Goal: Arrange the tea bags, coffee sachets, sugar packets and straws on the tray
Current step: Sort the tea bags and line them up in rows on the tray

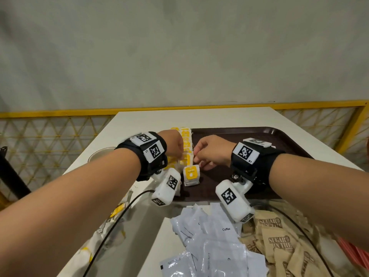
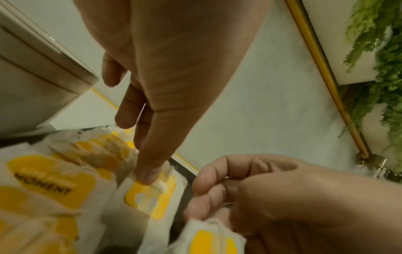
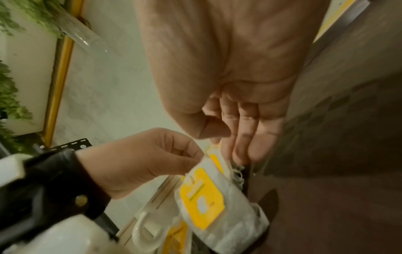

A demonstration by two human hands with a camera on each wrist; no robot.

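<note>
Along the tray's (image 1: 235,131) left edge, the left hand (image 1: 174,143) is pinching a tea bag (image 3: 203,195) by its top corner, its grip closed on the paper, while the right hand (image 1: 211,151) is reaching in with fingers (image 3: 241,137) nearly straight and holding nothing. Tea bags (image 1: 185,143) are lining up in a row running from near to far; one bag (image 1: 191,174) is lying loose at the near end. To do this step well, I judge the bag should be set down flat, overlapping its neighbour evenly, with the right fingers steadying the row so strings are not snagging. Coffee sachets (image 1: 217,242) and sugar packets (image 1: 277,244) are waiting in piles nearer on the white worktop (image 1: 139,120), off the tray. No straws are plainly showing. Beyond, a yellow railing (image 1: 60,112) is running before a grey wall (image 1: 179,47), with green plants (image 2: 380,68) nearby.
</note>
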